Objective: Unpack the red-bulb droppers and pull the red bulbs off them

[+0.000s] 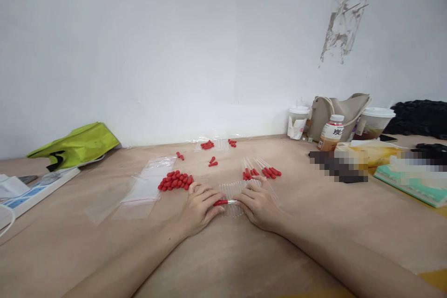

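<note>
My left hand is closed on a red rubber bulb, which points to the right. A clear glass dropper tube meets the bulb's open end, and my right hand pinches it from the other side. How far the tube reaches into the bulb I cannot tell. Beneath both hands lies a row of clear glass tubes, side by side. Just beyond my left hand is a pile of red bulbs. Several droppers with red bulbs fitted lie past my right hand.
Clear zip bags lie left of the pile. Two loose bulbs and a bag of bulbs and tubes sit farther back. A power strip and yellow-green bag are left; cups, a bottle and a handbag stand right.
</note>
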A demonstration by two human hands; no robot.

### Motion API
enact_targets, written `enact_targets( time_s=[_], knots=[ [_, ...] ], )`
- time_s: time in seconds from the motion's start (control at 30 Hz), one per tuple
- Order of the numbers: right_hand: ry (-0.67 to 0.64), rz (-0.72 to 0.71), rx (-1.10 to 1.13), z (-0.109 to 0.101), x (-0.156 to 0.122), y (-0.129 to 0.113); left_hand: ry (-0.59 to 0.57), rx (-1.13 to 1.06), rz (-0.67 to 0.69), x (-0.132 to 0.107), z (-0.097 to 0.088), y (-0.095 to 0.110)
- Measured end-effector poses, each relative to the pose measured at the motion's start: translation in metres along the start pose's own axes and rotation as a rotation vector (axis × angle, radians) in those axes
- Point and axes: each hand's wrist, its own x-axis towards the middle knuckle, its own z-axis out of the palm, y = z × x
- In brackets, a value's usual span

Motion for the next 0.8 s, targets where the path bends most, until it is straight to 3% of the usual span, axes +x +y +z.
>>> enact_targets(
  time_s=[0.8],
  knots=[
    [0.069,-0.095,0.058,-0.0046,-0.0082,0.0028,-0.03,0.014,0.105,-0.0007,-0.0092,0.0081]
  ],
)
